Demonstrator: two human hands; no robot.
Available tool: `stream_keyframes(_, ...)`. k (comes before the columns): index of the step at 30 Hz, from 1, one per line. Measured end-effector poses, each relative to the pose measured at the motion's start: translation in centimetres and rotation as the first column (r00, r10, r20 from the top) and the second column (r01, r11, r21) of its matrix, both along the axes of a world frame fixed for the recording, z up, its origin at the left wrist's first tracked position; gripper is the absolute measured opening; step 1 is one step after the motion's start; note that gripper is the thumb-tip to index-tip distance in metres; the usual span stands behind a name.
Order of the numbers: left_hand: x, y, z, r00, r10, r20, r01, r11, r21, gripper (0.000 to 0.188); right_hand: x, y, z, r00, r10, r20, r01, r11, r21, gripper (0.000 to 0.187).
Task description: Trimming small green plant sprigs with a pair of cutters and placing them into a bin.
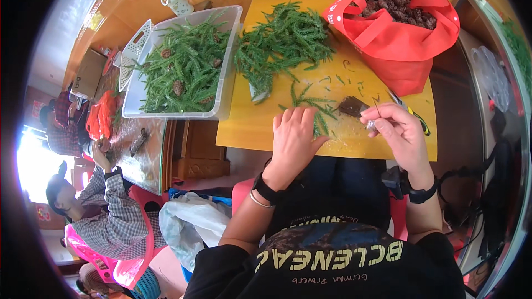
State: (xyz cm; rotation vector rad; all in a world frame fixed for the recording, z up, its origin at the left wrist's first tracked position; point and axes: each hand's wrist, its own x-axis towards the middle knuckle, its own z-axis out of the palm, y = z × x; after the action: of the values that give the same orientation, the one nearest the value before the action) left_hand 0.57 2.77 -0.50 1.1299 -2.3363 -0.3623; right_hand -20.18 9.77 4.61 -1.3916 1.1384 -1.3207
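A: Right hand [403, 135] first: thumb and fingers pinched on a small silvery piece [371, 125] just over the yellow board [246, 133], and a thin dark strand [377, 104] rises by the fingertips!

B: And the left hand [295, 137]?

A: Back of the hand up, fingers extended, thumb out wide — right beside a green needle sprig [309, 101] on the board. Touching it? I can't tell.

B: Between the two hands, farther in, a dark brown bundle [352, 106] lies near the right fingertips.

A: Right of that, a hand tool with a yellow-and-black handle [419, 119]!

B: Behind, a heap of green sprigs [293, 36], then a red bag [402, 69] of pine cones [392, 3].

A: Over on the left — a translucent plastic bin [223, 97], loaded with needle greenery [194, 55], brown cones [178, 88] dotted through it!
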Motion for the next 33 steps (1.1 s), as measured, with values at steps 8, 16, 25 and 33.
stream_keyframes(8, -1.0, -3.5, -1.3, 0.967, -0.025, 0.253, 0.007, 0.997, 0.071, 0.049, -0.3, -5.1, 4.3, 0.996, 0.051, 0.078, -0.04, 0.991, -0.129, 0.015)
stream_keyframes(16, -1.1, -9.4, 8.6, 0.668, 0.1, -0.737, 0.568, 0.571, 0.593, 0.05, -2.1, -9.7, 6.5, 0.96, 0.041, -0.278, -0.111, 0.965, -0.239, 0.012)
stream_keyframes(25, -5.1, -16.5, 9.2, 0.386, -0.083, -0.919, 0.871, 0.363, 0.333, 0.056, -4.0, -11.5, 5.8, 0.97, -0.171, -0.173, 0.088, 0.91, -0.405, 0.011)
stream_keyframes(33, -6.9, -18.3, 7.7, 0.29, -0.09, -0.953, 0.903, 0.357, 0.241, 0.08, -4.0, -12.8, 5.7, 0.954, -0.204, -0.219, 0.119, 0.931, -0.346, 0.011)
